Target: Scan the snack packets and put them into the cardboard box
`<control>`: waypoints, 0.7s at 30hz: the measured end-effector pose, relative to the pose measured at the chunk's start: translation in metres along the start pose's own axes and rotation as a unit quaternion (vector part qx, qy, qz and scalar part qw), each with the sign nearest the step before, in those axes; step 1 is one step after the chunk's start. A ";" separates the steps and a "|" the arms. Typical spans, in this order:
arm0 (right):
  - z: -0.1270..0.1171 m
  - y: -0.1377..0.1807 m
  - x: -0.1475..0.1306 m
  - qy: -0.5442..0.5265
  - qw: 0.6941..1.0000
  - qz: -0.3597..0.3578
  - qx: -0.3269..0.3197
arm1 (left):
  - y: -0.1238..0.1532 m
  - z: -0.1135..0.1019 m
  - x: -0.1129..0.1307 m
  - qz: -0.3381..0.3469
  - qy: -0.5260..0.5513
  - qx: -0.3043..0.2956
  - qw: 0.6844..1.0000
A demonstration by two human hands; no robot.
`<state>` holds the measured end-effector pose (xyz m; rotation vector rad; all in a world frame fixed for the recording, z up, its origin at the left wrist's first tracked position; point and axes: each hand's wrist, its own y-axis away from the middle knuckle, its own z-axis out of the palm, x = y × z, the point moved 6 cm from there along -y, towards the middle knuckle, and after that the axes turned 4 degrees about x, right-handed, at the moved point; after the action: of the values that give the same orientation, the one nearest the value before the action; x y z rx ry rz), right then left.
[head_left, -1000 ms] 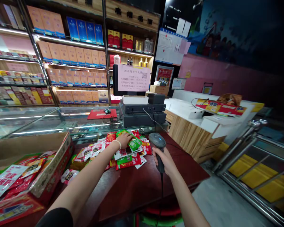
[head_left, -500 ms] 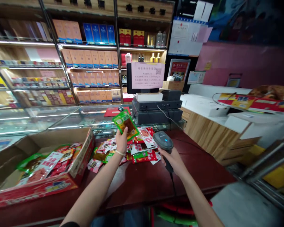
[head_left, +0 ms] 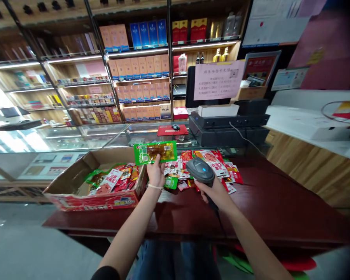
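Note:
My left hand (head_left: 156, 172) is closed on a green snack packet (head_left: 155, 152), held level above the dark red table (head_left: 280, 210). My right hand (head_left: 212, 191) grips a grey barcode scanner (head_left: 200, 171) with a blue light on top, just right of the packet. Behind both hands lies a pile of red and green snack packets (head_left: 212, 162) on the table. A cardboard box (head_left: 84, 194) with more packets stands to the left.
A glass display counter (head_left: 76, 136) runs behind the table. On it stand a cash register (head_left: 230, 124) with a pink paper sign (head_left: 218, 79) and a mouse on a red mat (head_left: 172, 130). Shelves of boxed goods (head_left: 140, 70) fill the back wall. A wooden counter (head_left: 317, 167) is at the right.
My left hand took a green packet off the pile, lifted it and turned it level. The scanner rose slightly beside it. The view swung left, bringing the box toward the centre.

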<state>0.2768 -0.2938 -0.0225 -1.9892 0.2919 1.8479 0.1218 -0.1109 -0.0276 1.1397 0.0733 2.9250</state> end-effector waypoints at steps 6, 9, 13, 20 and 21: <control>0.043 -0.004 -0.018 0.028 0.999 -0.025 -0.026 | -0.002 -0.016 0.022 0.012 -0.003 0.002 1.000; 0.051 -0.007 -0.019 0.060 0.997 -0.033 -0.033 | -0.003 -0.022 0.026 0.014 -0.008 0.020 1.000; 0.054 -0.007 -0.015 0.050 0.998 -0.017 -0.040 | -0.009 -0.028 0.038 0.028 -0.025 0.022 0.999; 0.053 -0.012 -0.011 0.025 0.999 0.001 -0.041 | -0.046 -0.052 0.122 0.127 -0.158 -0.033 0.979; 0.054 -0.014 -0.009 0.019 0.999 0.002 -0.040 | -0.051 -0.058 0.139 0.154 -0.196 -0.032 0.968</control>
<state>0.2331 -0.2589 -0.0140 -2.0808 0.2364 1.8542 -0.0206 -0.0596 0.0210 1.8408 -0.2158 2.8455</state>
